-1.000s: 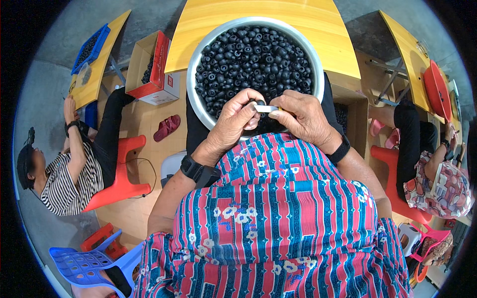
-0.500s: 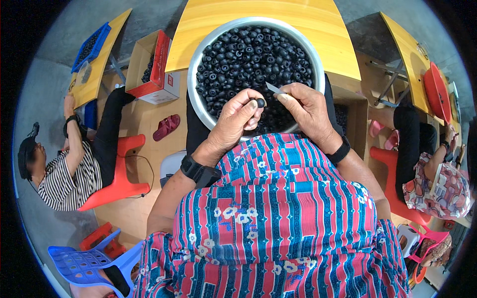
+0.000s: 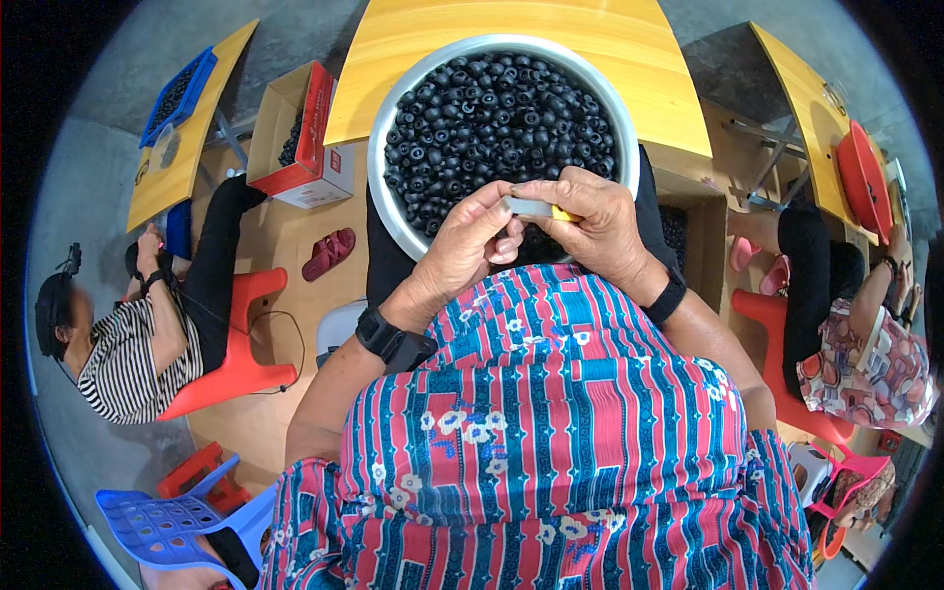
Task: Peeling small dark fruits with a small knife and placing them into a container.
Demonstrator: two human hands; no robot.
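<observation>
Basin (image 3: 377, 157): holding black fruits (image 3: 501, 118), partly covering the desk (image 3: 639, 59).
Left hand (image 3: 460, 241): curling over the basin's near side; whether it is gripping anything, one cannot tell.
Right hand (image 3: 605, 221): gripping a knife (image 3: 534, 207), pointing it toward the left hand, above the basin.

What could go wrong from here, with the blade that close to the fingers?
The small knife in the right hand reaches the bare left hand, so a slip might nick it. Both hands are over the near side of the metal basin, so a dropped knife could land among the black pieces.
</observation>
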